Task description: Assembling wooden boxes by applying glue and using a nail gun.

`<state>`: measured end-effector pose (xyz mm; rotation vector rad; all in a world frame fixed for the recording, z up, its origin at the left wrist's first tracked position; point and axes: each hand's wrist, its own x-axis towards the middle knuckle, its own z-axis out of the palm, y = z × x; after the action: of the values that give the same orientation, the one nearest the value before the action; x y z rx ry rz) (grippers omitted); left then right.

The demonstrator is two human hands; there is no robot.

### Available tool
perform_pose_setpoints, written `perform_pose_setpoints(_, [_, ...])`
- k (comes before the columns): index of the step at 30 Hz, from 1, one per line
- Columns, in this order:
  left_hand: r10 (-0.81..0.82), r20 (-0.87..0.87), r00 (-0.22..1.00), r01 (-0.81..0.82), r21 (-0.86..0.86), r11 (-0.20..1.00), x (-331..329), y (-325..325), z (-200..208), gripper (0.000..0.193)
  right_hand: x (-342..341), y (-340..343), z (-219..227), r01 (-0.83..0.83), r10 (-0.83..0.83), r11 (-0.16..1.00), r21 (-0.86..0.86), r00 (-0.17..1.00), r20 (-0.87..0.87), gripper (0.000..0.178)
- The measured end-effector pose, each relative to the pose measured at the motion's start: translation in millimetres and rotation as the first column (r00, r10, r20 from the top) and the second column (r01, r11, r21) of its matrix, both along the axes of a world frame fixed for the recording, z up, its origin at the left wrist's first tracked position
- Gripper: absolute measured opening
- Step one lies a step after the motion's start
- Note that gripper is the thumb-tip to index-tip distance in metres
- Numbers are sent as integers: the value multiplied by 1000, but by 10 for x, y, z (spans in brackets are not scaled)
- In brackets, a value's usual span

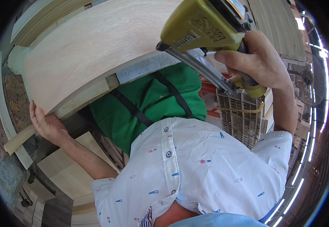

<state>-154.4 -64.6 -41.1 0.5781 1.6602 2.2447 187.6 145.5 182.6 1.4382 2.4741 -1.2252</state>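
My right hand (pixel 261 62) is wrapped round the handle of a yellow-green air nail gun (pixel 194 28), raised over the near right part of the work. The gun's long metal magazine slants down toward my body, and its nose is over the near edge of a pale plywood sheet (pixel 96 41). I cannot tell if the nose touches it. At the sheet's near left corner, my left hand (pixel 49 126) rests against the edge, fingers stretched out and thumb apart. Under the sheet's near edge run a wooden strip (pixel 83 98) and a grey metal-looking plate (pixel 147 68).
Stacked boards stand at the far left (pixel 47 22) and far right (pixel 281 30). A thin wood strip (pixel 20 140) juts out beside my left hand. Below it lie pale panels (pixel 73 166). A yellowish hose (pixel 247 110) hangs from the gun beside a slatted crate (pixel 236 121).
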Motion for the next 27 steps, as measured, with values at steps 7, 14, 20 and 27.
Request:
perform_pose_setpoints(7, [-9, 5, 1000, 9, 6, 1000, 7, 4, 1, 41, -68, 18, -38, -61, 60, 998, 8, 997, 41, 35])
perform_pose_setpoints(14, [-31, 17, 999, 31, 26, 999, 24, 8, 12, 42, -8, -28, -43, -47, 47, 998, 42, 999, 8, 33])
perform_pose_setpoints(20, [-24, 38, 999, 24, 13, 1000, 32, 12, 7, 43, 101, 12, 15, 28, -33, 996, 81, 997, 68, 31])
perform_pose_setpoints(27, [-28, 9, 1000, 29, -10, 1000, 40, 19, 27, 44, 151, 31, -41, 58, -59, 998, 5, 996, 68, 34])
